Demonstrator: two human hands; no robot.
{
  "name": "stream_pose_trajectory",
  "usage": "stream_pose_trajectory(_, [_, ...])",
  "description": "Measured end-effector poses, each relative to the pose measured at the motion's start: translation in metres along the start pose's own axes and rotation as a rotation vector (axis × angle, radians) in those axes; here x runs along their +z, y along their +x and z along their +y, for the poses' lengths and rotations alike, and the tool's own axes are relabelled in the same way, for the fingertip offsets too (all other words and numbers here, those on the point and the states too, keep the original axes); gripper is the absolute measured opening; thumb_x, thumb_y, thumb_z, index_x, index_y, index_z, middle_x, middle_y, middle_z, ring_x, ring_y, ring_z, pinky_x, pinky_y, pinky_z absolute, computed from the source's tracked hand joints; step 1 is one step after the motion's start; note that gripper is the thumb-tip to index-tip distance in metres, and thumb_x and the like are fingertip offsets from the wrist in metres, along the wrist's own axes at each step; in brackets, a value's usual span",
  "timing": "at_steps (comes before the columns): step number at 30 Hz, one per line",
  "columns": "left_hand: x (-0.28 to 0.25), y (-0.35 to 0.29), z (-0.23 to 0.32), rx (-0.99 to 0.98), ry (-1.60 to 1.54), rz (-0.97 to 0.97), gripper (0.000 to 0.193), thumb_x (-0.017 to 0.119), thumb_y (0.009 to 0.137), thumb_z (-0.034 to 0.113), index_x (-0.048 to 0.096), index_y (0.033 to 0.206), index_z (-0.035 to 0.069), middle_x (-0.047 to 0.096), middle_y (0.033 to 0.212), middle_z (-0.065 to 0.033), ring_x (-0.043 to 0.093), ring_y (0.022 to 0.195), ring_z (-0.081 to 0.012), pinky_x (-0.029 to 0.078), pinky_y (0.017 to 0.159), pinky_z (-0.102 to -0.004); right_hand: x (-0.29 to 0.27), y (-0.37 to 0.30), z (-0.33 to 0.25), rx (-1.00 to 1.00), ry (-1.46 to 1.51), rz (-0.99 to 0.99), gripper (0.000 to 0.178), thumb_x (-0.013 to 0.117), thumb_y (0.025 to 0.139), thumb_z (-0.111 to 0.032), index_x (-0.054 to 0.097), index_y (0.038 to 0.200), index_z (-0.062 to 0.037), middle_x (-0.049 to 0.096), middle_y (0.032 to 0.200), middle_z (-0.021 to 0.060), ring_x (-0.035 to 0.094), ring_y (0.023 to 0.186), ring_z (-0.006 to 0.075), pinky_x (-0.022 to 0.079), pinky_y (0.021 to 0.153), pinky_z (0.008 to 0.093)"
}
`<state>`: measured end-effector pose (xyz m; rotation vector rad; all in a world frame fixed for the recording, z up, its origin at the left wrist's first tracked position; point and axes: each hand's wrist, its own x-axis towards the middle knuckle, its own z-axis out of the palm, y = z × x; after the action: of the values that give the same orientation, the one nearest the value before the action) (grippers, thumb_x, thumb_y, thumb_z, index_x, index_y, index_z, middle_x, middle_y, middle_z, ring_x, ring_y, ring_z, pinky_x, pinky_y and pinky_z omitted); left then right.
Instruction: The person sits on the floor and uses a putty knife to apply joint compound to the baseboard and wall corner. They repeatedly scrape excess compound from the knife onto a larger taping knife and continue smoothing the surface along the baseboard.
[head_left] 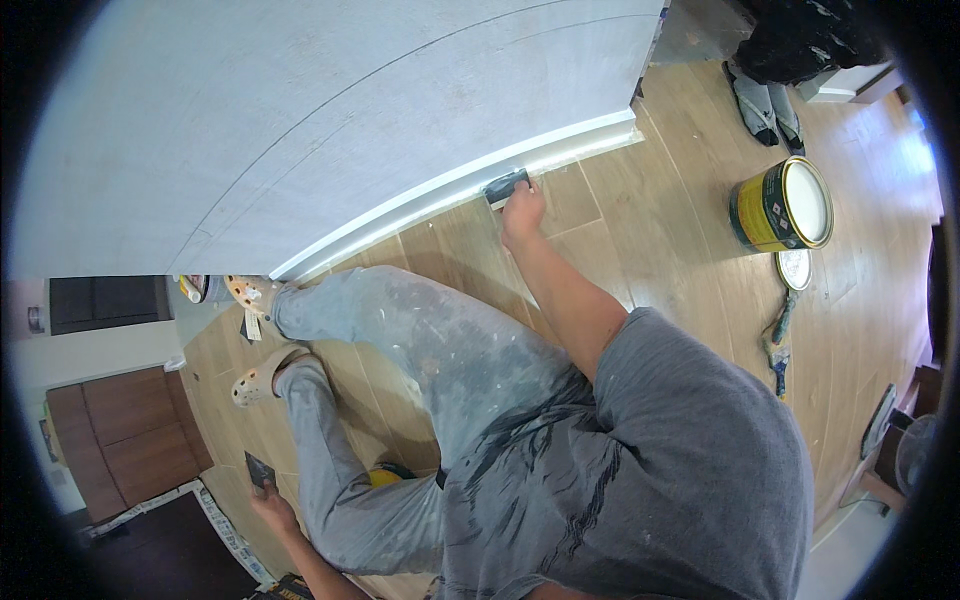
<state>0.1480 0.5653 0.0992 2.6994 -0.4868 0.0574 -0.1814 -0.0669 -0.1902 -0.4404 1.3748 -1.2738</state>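
My right hand (523,214) grips a dark flat putty knife (507,187), its blade up against the white baseboard (450,182) where it meets the floor. Lower left, my left hand (274,508) holds a second dark putty knife (259,470) in the air, away from the wall. The fingers of both hands are closed around the tools. Between the hands lie my legs in stained grey trousers (440,320). Whether filler sits on either blade is too small to tell.
An open tin of white paint or filler (781,205) stands on the wood floor to the right, beside its lid (794,270) and a paint brush (778,350). Another person's feet (762,105) are at the upper right. A brown cabinet (125,440) stands at left.
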Motion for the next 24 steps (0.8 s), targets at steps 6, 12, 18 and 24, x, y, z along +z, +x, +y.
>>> stream_pose_trajectory(6, [0.001, 0.004, -0.018, -0.003, -0.027, -0.019, 0.044, 0.055, 0.102, 0.002, 0.048, 0.143, -0.012, 0.055, 0.143, -0.0258, 0.056, 0.129, -0.0347, 0.041, 0.111, -0.0423, 0.015, -0.013, -0.017, 0.081, 0.133, -0.079, 0.03, 0.062, 0.09, -0.009, 0.061, 0.119, -0.0005, 0.064, 0.105, 0.0079, 0.06, 0.096, 0.0193, 0.048, 0.081, 0.0337])
stream_pose_trajectory(12, [0.003, 0.01, -0.036, 0.03, -0.051, -0.012, 0.042, 0.055, 0.102, 0.001, 0.047, 0.142, -0.012, 0.055, 0.141, -0.0261, 0.054, 0.13, -0.0336, 0.042, 0.11, -0.0427, 0.041, -0.029, -0.043, 0.004, 0.122, -0.054, 0.037, 0.069, 0.085, -0.002, 0.058, 0.12, -0.0017, 0.063, 0.111, 0.0069, 0.06, 0.098, 0.0172, 0.049, 0.084, 0.0335])
stream_pose_trajectory(18, [0.005, 0.0, -0.019, -0.049, -0.343, -0.062, 0.041, 0.055, 0.102, 0.001, 0.048, 0.142, -0.009, 0.058, 0.137, -0.022, 0.057, 0.124, -0.0303, 0.047, 0.103, -0.0388, 0.054, -0.048, -0.045, -0.079, 0.203, -0.043, 0.07, 0.072, 0.078, 0.004, 0.045, 0.142, 0.0062, 0.058, 0.131, 0.017, 0.06, 0.115, 0.0268, 0.047, 0.099, 0.04])
stream_pose_trajectory(24, [0.005, 0.001, -0.014, 0.003, -0.272, -0.059, 0.037, 0.054, 0.102, -0.001, 0.051, 0.139, -0.007, 0.063, 0.127, -0.0187, 0.062, 0.115, -0.0278, 0.049, 0.098, -0.0368, 0.037, -0.067, -0.018, -0.359, -0.163, -0.08, 0.075, 0.068, 0.081, 0.004, 0.037, 0.15, 0.0069, 0.051, 0.143, 0.0204, 0.052, 0.131, 0.0299, 0.043, 0.109, 0.0414])
